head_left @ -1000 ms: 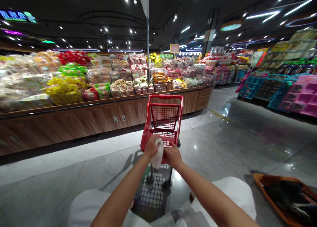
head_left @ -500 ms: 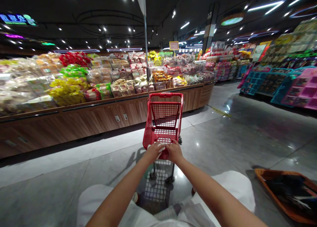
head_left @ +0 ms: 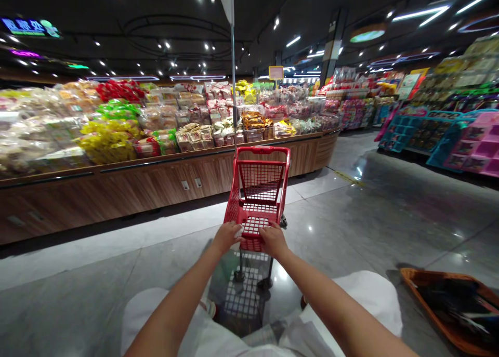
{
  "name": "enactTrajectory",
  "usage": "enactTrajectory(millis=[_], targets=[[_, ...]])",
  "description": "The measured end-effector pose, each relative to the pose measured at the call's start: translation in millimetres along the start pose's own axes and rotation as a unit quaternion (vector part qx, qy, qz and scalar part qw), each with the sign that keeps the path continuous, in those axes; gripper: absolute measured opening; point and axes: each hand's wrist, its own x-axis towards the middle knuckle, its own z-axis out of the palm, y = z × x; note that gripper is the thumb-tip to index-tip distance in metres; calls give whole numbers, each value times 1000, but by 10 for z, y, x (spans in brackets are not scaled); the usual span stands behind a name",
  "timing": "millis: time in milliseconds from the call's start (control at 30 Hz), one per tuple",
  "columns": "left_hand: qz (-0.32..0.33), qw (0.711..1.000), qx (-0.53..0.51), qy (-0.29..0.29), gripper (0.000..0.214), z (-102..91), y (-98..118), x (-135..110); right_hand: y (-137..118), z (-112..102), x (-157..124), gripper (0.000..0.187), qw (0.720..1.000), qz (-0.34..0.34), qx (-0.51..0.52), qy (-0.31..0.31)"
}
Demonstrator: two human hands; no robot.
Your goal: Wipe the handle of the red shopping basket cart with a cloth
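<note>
A small red shopping cart point(head_left: 260, 190) with grid sides and a tall pole stands in front of me. At the near left corner of its basket is my left hand point(head_left: 228, 236), fingers curled round a small white piece point(head_left: 239, 233) that looks like a crumpled tissue. Most of that piece is hidden by the fingers. My right hand point(head_left: 274, 240) grips the cart's near red edge, to the right of centre, its fingers bent over the rim. Through the grid, the cart's basket shows no goods.
Beyond the cart runs a long wooden display counter point(head_left: 163, 183) piled with packaged snacks point(head_left: 195, 137). Teal and pink racks point(head_left: 413, 128) stand at the right. An orange basket point(head_left: 432, 270) holding dark items sits on the grey floor, near right.
My left hand has slid leftward along the cart's near edge, away from my right hand, with the white piece. The right hand stays on the cart.
</note>
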Motion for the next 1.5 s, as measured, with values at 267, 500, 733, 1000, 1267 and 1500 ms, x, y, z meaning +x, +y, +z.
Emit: enactTrajectory(millis=[267,500,733,1000,1267,1500], targets=[[-32,999,-16,-26,55,189,616,36,-66,-35,3,26,999,33,11,-10],[41,997,-26,-54,42,71,301,149,38,-77,-1,24,1000,12,-2,-18],[-35,998,48,0,54,85,122,-105,-223,80,47,13,1000,21,4,15],[1,997,54,-53,44,10,423,23,-141,97,39,21,999,-4,30,18],[1,999,30,37,42,50,81,-103,-137,42,29,13,1000,-2,-1,5],[54,988,-81,119,33,274,400,-44,-102,80,13,27,999,-8,28,24]])
